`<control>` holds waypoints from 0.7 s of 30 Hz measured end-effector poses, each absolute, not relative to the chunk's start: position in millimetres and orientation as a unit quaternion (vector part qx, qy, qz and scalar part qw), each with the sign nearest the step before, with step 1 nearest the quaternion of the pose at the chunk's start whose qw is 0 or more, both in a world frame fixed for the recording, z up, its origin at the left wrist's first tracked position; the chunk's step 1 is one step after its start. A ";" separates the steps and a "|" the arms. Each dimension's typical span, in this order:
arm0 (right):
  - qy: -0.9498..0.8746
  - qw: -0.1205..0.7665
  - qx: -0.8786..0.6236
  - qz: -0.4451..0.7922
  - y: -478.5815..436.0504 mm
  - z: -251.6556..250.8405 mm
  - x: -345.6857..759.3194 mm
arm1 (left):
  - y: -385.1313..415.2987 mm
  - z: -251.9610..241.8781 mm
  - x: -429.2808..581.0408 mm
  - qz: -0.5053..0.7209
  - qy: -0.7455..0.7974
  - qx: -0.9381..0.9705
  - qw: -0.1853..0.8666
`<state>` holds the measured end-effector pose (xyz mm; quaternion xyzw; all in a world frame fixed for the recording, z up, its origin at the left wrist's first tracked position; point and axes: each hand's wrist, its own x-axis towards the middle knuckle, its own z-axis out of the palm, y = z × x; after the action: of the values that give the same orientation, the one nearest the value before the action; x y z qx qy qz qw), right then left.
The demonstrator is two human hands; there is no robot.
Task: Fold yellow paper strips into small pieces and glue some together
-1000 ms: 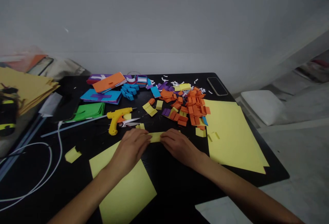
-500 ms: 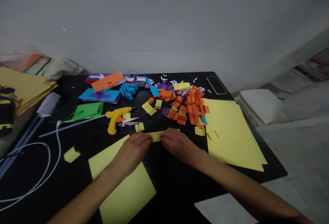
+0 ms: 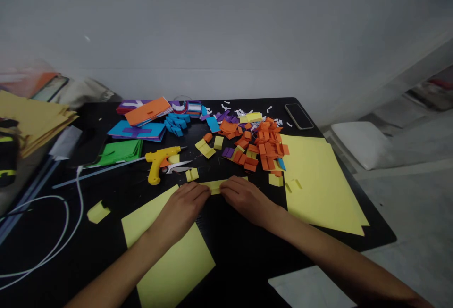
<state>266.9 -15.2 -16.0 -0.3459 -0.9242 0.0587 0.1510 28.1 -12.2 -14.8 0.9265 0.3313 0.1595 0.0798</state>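
A narrow yellow paper strip lies across the black table between my two hands. My left hand is closed on its left end, fingers bent and pressed together. At the other end my right hand pinches the strip in the same way. Fingertips of both hands are partly hidden under the knuckles. Beneath my left forearm rests a yellow paper sheet. Just beyond my left hand sits a small folded yellow piece.
Beyond the hands are a yellow glue gun, scissors and a heap of folded orange pieces. Yellow sheets are stacked at right, a phone behind them. Coloured paper bundles lie back left; a white cable curls at left.
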 end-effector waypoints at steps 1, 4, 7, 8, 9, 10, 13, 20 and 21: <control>-0.924 0.152 -0.345 0.059 -15.2 -15.4 267.0 | -12.2 -14.4 28.1 0.159 0.332 0.927 0.079; -0.925 0.153 -0.342 0.063 -15.4 -13.8 267.0 | -12.0 -13.4 28.4 0.155 0.332 0.927 0.075; -0.926 0.145 -0.344 0.065 -15.1 -12.6 266.3 | -12.0 -12.1 28.9 0.145 0.333 0.929 0.076; -0.926 0.142 -0.344 0.064 -14.9 -12.3 266.0 | -12.1 -11.6 29.2 0.142 0.334 0.929 0.077; -0.926 0.141 -0.345 0.062 -14.7 -12.1 265.8 | -12.2 -11.2 29.4 0.140 0.334 0.929 0.077; -0.926 0.139 -0.345 0.061 -14.6 -11.8 265.6 | -12.4 -10.9 29.6 0.139 0.335 0.929 0.078; -0.928 0.134 -0.342 0.058 -14.4 -10.7 265.5 | -13.0 -11.1 30.1 0.145 0.339 0.926 0.084; -0.927 0.129 -0.346 0.062 -14.7 -10.3 266.1 | -14.3 -10.4 30.9 0.133 0.339 0.929 0.064; -0.928 0.128 -0.346 0.061 -14.7 -11.0 266.0 | -14.5 -9.7 31.2 0.131 0.338 0.930 0.061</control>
<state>266.0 -14.7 -11.0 -0.3457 -0.9276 0.0606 0.1281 31.2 -14.5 -9.7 0.9300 0.3380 0.1307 0.0611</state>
